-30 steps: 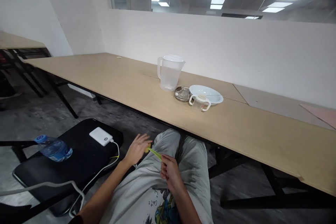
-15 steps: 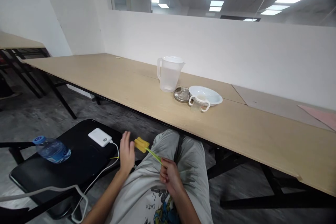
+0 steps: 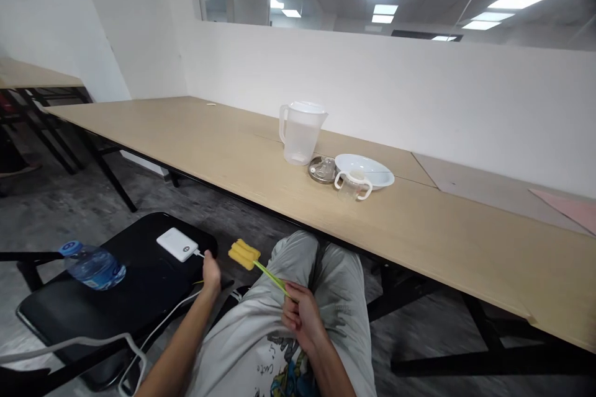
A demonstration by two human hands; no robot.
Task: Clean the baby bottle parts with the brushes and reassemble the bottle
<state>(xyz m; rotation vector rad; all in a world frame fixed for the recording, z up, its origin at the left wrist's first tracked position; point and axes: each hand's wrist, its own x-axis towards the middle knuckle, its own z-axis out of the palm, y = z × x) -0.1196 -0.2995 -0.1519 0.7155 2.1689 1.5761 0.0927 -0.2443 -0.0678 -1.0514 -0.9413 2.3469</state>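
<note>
Right grip: we are closing our right hand [image 3: 302,317] around the green handle of a brush [image 3: 255,263], fist low over the lap, so the yellow sponge head is sticking out up and to the left, clear of the trousers.

Left grip: we are resting our left hand [image 3: 210,273] at the edge of the black chair [image 3: 84,310], by the white cable [image 3: 161,322]. Fingers are curled under; we cannot tell whether they are pinching the cable or only touching the seat.

Brush: it is hanging in the air between the two hands, held at the handle end only, presumably to keep the sponge free.

On the chair: a white power bank [image 3: 177,244] with the cable plugged in, and a water bottle [image 3: 92,265] lying on its side.

On the table [image 3: 465,248], well apart from the hands: a clear jug [image 3: 300,132], a small metal lid [image 3: 323,169], a white bowl [image 3: 367,169] and a two-handled cup [image 3: 352,184], clustered near the far wall, the cup just in front of the bowl.

Change from half a second ago: our left hand was open and upright just beside the sponge; it is now lower, down at the chair edge, apart from the brush. The right hand and brush are keeping nearly the same place.
</note>
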